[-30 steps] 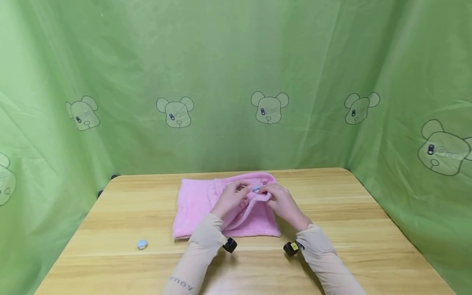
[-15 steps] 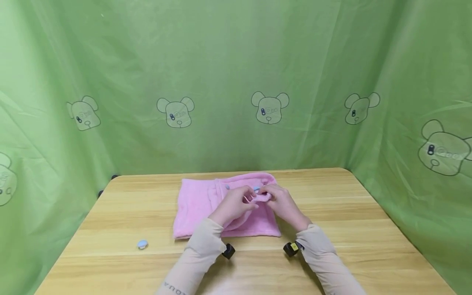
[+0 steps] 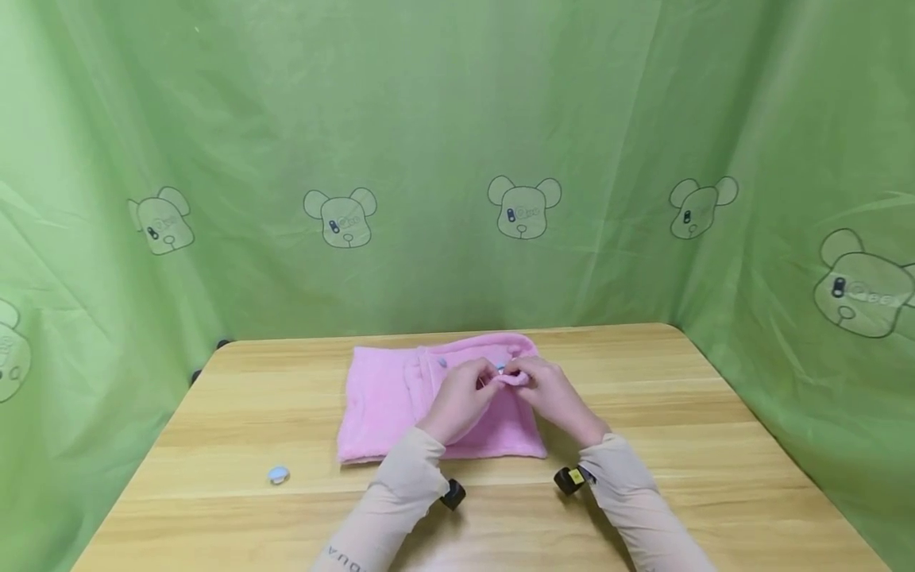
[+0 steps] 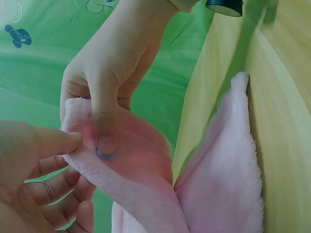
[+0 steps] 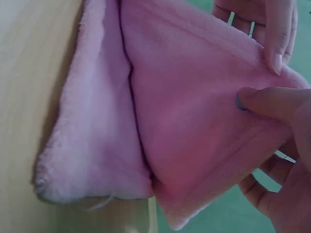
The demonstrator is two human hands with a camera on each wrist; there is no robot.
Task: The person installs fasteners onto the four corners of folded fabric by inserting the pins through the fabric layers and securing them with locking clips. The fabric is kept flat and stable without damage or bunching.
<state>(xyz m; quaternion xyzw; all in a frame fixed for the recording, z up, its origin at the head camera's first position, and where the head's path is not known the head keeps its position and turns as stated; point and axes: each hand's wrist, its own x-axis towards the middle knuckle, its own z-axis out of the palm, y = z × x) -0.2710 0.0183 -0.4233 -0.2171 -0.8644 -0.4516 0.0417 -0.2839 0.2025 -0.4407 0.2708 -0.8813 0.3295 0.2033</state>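
A folded pink plush cloth (image 3: 382,401) lies on the table, one edge raised between both hands. My left hand (image 3: 461,400) pinches that edge, thumb in front, in the left wrist view. My right hand (image 3: 554,401) grips the raised cloth from the other side. Its thumb presses a small blue button-like piece (image 5: 240,101) against the cloth's inner face; most of the piece is hidden under the thumb. Some blue (image 3: 501,368) also shows between the hands in the head view. Another small blue piece (image 3: 442,362) sits on the cloth, left of the hands.
A light-blue round-capped piece (image 3: 278,474) stands on the wooden table (image 3: 214,429), left of the cloth. Black wrist cameras (image 3: 569,480) hang below both cuffs. Green curtains (image 3: 429,286) with bear-head prints enclose the back and sides.
My left hand has shifted right along the raised edge, closer to my right hand, uncovering the blue piece on the cloth. The right hand keeps its hold nearly in place.
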